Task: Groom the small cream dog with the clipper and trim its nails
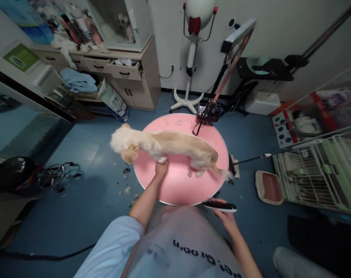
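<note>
A cream-and-tan dog (pixel 178 143) stands on the round pink grooming table (pixel 175 185), its head to the left and its tail to the right. My left hand (pixel 161 168) is closed around one of its front paws (pixel 162 160), low by the tabletop. At the near right edge of the table, my right hand (pixel 221 211) grips a black-and-white hair clipper (pixel 223 206), held apart from the dog. Small tufts of cut hair (pixel 189 174) lie on the pink surface.
A black tool caddy (pixel 208 112) and a grooming arm (pixel 230 73) rise at the table's far side. Behind stands a white dryer on a wheeled base (pixel 188 102). A wire cage (pixel 302 170) and a litter tray (pixel 268 187) are on the right. Cut hair (pixel 126 190) litters the floor.
</note>
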